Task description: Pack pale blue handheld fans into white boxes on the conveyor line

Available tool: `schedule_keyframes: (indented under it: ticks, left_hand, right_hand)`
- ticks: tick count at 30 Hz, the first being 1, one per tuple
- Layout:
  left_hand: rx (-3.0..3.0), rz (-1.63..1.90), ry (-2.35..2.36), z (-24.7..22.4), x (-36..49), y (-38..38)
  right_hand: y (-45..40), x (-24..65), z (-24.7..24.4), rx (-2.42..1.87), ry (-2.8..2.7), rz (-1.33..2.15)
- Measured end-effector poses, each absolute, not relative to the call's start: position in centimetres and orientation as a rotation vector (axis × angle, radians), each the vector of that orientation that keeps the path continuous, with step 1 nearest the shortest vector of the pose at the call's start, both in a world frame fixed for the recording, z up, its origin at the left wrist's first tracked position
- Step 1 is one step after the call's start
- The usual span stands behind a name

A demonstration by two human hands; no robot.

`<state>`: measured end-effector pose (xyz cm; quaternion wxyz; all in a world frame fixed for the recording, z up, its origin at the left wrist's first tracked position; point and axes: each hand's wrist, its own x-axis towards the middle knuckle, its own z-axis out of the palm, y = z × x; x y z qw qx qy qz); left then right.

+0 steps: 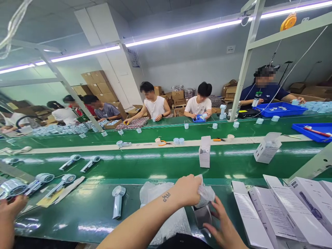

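Left hand (pixel 188 191) pinching the wrap (pixel 206 195), likely soft, slippery; right hand (pixel 223 221) spread around the box's (pixel 202 218) three-o'clock side, probably light, crushable: edges hold best!

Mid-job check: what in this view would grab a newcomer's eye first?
Probably the middle foreground, where the left hand grips a translucent wrapped bundle at the mouth of a box held by the right hand. Next, the white cartons fanned out at the lower right. Beyond, a long green conveyor crosses the view, with co-workers seated along its far side.
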<state>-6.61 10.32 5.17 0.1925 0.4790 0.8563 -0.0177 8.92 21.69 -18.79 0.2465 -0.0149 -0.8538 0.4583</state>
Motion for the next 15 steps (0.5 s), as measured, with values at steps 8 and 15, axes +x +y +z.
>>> schedule_keyframes:
  ticks: [8,15]
  left_hand:
    - [1.54,-0.239,2.11,4.1,-5.3,11.8]
    - [1.778,-0.112,2.406,-0.5,-3.9,8.7]
  right_hand:
    - [23.7,5.0,-12.7,-0.092,-2.475,1.94]
    - [21.8,6.1,-13.9,-0.217,-2.319,1.852]
